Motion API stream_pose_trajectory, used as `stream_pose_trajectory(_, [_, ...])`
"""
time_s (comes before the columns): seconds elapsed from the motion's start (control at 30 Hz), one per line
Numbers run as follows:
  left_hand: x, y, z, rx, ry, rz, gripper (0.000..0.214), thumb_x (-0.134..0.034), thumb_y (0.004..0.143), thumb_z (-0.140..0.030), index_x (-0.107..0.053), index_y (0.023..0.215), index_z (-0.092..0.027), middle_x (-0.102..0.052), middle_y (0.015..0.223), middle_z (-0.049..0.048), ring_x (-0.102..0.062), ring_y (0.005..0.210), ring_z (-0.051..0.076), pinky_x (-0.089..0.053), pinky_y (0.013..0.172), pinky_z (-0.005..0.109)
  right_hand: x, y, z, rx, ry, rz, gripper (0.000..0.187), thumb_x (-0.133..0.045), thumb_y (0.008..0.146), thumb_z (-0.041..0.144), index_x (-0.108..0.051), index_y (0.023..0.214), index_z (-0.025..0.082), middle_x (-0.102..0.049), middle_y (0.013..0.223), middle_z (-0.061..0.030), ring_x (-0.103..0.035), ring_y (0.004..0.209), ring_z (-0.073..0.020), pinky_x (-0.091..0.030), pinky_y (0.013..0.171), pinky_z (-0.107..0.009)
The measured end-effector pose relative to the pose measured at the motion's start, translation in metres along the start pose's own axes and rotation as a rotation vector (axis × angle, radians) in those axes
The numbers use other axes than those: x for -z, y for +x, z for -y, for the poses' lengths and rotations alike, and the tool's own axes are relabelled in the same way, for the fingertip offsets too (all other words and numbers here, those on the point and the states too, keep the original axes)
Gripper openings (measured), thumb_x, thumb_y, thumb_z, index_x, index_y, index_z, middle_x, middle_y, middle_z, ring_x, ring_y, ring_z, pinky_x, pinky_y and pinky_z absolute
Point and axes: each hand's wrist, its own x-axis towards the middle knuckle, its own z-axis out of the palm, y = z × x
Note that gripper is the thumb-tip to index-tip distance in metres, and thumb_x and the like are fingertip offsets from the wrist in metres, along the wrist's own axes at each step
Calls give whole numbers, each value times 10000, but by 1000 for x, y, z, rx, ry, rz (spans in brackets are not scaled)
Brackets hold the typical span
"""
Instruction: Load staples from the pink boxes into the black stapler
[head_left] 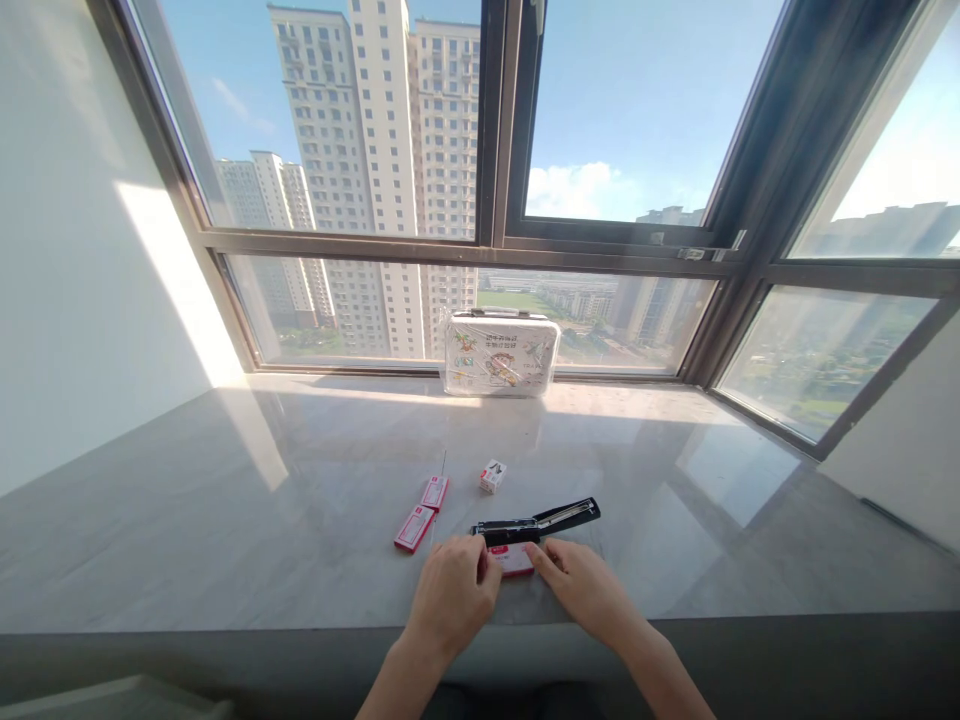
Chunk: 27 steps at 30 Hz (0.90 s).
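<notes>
A black stapler lies opened on the grey marble sill, its top arm swung out to the right. Just in front of it, between my hands, sits a small red and white staple box. My left hand is curled, its fingertips pinching at the stapler's left end and the box. My right hand lies beside the box, index finger stretched onto its right edge.
Two red staple boxes lie to the left, and a small white cube-shaped box sits behind the stapler. A clear plastic case with cartoon print stands against the window. The sill's front edge runs just below my wrists.
</notes>
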Motion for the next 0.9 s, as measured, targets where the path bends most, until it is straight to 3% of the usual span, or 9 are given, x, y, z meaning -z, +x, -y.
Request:
stream_pose_trajectory(0.07, [1,-1,0,8,-51,-19,187,-461,964,-303,-625,891,-247,-657,771,33,-610,723,235,-382,677,339,15,-2,-22,-72,100,14,520,-514,895,688,-581,674,222,-559,533,6,-496,518,-154,-245,515,-265])
stream_pose_trajectory(0.17, [0,-2,4,-26,-93,-36,258,-485,964,-343,-637,1156,-262,-694,861,41,-642,799,248,-407,733,343,39,0,-48,-220,394,35,596,-564,828,736,-600,1111,213,-568,593,52,-436,423,-119,-268,441,-241])
stream_pose_trajectory(0.23, [-3,0,8,-15,-90,-27,299,-500,959,-365,-637,1205,-264,-702,856,38,-653,807,251,-410,740,341,48,8,-47,-195,574,47,712,-576,810,746,-516,1282,216,-598,683,48,-427,416,-100,-280,417,-228])
stream_pose_trajectory(0.37, [-10,3,11,37,-56,-8,256,-505,956,-381,-653,1127,-262,-678,745,10,-650,733,239,-386,689,328,43,39,-15,43,641,31,644,-569,820,733,-609,1127,169,-567,715,25,-400,496,-84,-299,459,-224])
stream_pose_trajectory(0.57, [-14,2,9,2,-25,-32,187,-501,945,-317,-630,1074,-277,-720,923,46,-656,868,265,-384,743,355,13,77,28,181,499,94,457,-794,683,586,-656,839,179,-427,578,92,-343,549,-80,-243,513,-217])
stream_pose_trajectory(0.77, [-7,1,0,0,6,4,175,-490,967,-368,-633,1013,-279,-685,900,50,-625,847,272,-373,730,368,5,77,36,234,303,168,325,-819,693,454,-711,841,185,-476,544,96,-398,527,-83,-200,512,-226])
stream_pose_trajectory(0.9, [-3,1,-12,-91,-15,15,173,-614,910,-426,-642,1028,-303,-662,992,43,-605,931,280,-389,780,368,15,70,27,221,233,139,263,-780,747,414,-713,862,187,-483,546,94,-412,526,-85,-197,520,-234])
